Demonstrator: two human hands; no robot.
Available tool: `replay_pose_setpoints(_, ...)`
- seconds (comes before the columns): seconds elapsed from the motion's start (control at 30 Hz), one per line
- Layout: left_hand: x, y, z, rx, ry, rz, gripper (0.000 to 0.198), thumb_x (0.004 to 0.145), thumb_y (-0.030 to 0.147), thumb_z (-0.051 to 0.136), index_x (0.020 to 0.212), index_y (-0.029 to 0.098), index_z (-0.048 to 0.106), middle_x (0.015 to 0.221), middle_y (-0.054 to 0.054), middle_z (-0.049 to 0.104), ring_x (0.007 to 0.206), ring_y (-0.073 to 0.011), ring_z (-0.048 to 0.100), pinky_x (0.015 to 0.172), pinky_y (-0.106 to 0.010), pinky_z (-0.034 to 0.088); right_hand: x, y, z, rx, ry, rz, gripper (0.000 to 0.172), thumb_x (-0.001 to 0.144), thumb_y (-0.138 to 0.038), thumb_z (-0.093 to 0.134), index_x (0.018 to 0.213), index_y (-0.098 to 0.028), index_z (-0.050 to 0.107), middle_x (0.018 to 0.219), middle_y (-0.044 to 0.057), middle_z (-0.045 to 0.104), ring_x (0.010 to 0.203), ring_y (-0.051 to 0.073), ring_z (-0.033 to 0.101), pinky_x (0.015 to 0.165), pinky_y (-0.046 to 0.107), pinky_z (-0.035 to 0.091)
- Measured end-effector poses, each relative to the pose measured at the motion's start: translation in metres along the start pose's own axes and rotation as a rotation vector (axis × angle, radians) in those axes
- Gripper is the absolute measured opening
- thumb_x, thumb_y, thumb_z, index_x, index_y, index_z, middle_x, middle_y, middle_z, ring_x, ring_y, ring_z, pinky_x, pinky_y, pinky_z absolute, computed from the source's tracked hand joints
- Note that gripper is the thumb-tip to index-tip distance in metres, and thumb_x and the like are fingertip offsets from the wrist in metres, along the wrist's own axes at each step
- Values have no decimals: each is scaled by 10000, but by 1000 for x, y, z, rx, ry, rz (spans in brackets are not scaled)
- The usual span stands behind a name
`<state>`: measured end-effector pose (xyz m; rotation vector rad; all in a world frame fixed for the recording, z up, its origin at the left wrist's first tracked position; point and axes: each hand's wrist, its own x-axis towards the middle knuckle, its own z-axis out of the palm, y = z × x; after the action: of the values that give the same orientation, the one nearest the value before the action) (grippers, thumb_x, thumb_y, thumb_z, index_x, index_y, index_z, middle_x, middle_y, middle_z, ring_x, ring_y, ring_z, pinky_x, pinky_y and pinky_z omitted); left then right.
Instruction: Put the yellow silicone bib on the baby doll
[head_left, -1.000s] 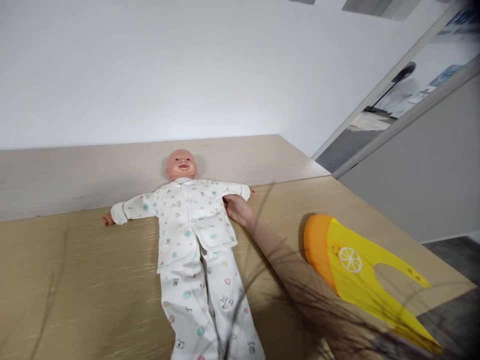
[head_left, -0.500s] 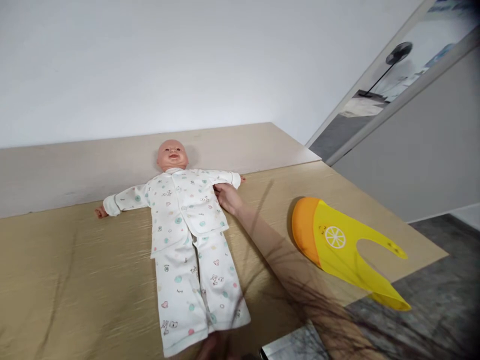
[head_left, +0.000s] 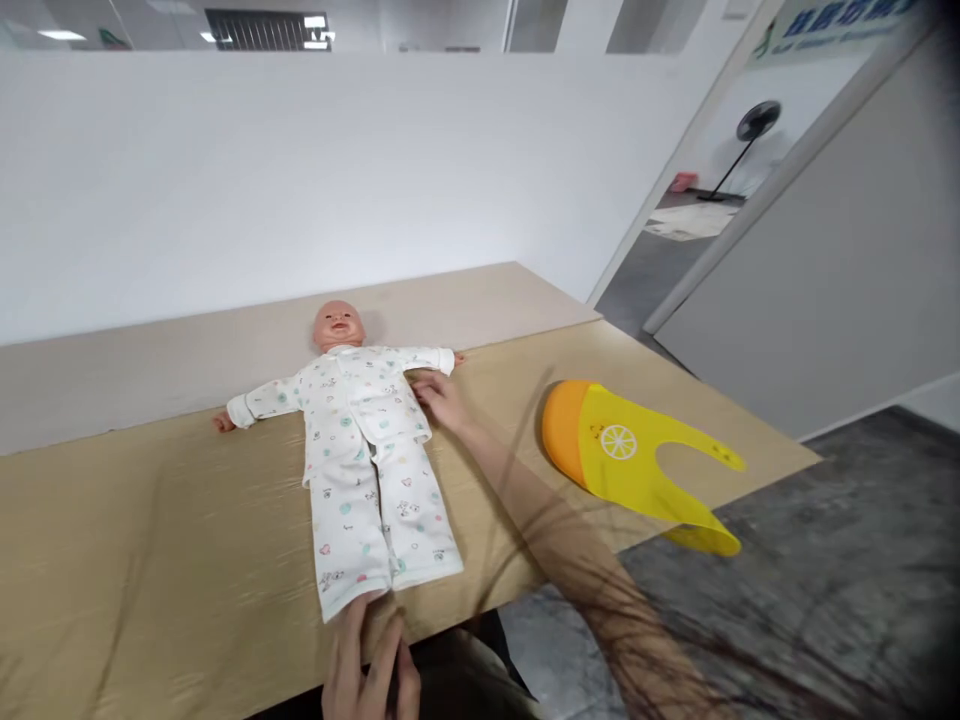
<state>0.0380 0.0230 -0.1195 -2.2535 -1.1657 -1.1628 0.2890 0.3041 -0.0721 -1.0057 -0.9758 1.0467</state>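
A baby doll [head_left: 349,410] lies on its back on the table, its arms spread. It is dressed in a white printed top and matching trousers [head_left: 375,520]. My right hand [head_left: 444,400] rests at the doll's side, just below its outstretched sleeve, with the fingertips at the edge of the top. Those fingers are loosely extended and seem to grip nothing. At the table's front edge, my left hand [head_left: 367,665] is by the trouser cuffs, fingers apart and holding nothing; one fingertip is close to or touching a cuff. Right of my forearm lies a yellow bib [head_left: 630,440] with an orange pocket.
The wooden table [head_left: 187,540] meets a white wall [head_left: 315,170] along a pale board [head_left: 450,290]. The bib's straps reach the table's right edge, one hanging past it above the grey floor [head_left: 840,550]. A standing fan [head_left: 757,120] shows through a doorway.
My left hand has come up into view at the trouser cuffs. My right hand has drawn slightly out from the doll's side. The camera has tilted up, showing more wall.
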Motion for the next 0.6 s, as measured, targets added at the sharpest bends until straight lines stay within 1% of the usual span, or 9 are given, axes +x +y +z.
replay_pose_setpoints(0.03, 0, -1, 3, 63, -19, 40, 343, 819, 75, 670, 1129, 217, 706, 1264, -155, 669, 1146, -314, 671, 899, -411, 588, -7, 0, -6, -82, 12, -60, 139, 783, -159, 646, 915, -173, 686, 844, -23, 705, 804, 131, 637, 813, 267, 482)
replay_pose_setpoints(0.1, 1, -2, 10, 154, -65, 81, 379, 841, 114, 663, 1207, 210, 688, 1273, -176, 657, 1146, -340, 656, 895, -451, 581, -23, 0, -18, -199, -2, -133, 89, 808, -119, 620, 839, -150, 697, 836, -27, 704, 803, 109, 618, 818, 237, 453)
replay_pose_setpoints(0.17, 1, 1, 14, 177, -87, 77, 409, 869, 137, 637, 1274, 188, 654, 1283, -186, 651, 1156, -349, 641, 925, -485, 566, -39, -3, -29, -242, -18, -156, 110, 828, -98, 598, 789, -140, 691, 770, -41, 685, 749, 94, 589, 769, 213, 427)
replay_pose_setpoints(0.23, 3, 6, 15, 177, -92, 61, 419, 880, 133, 625, 1298, 168, 637, 1294, -191, 642, 1168, -353, 625, 949, -501, 550, -54, -6, -38, -247, 0, -178, 143, 841, -83, 575, 765, -141, 681, 694, -59, 647, 682, 86, 544, 705, 200, 399)
replay_pose_setpoints(0.3, 6, 10, 15, 197, -100, 68, 426, 877, 131, 634, 1301, 164, 643, 1288, -195, 636, 1162, -365, 615, 931, -501, 547, -68, -10, -44, -252, 14, -201, 168, 839, -59, 560, 755, -144, 678, 667, -67, 629, 659, 85, 520, 673, 196, 376)
replay_pose_setpoints(0.47, 16, 14, 13, 264, -124, 80, 401, 875, 167, 652, 1274, 168, 690, 1215, -193, 647, 1088, -361, 612, 886, -482, 535, -94, -18, -45, -301, 27, -209, 160, 830, -50, 575, 747, -140, 679, 722, -53, 649, 709, 98, 542, 701, 202, 372)
replay_pose_setpoints(0.6, 26, 19, 12, 277, -154, 102, 424, 879, 196, 644, 1301, 178, 688, 1198, -198, 644, 1099, -363, 598, 883, -483, 522, -99, -23, -41, -370, 27, -175, 157, 851, -60, 550, 776, -126, 670, 738, -43, 634, 725, 108, 532, 729, 220, 367)
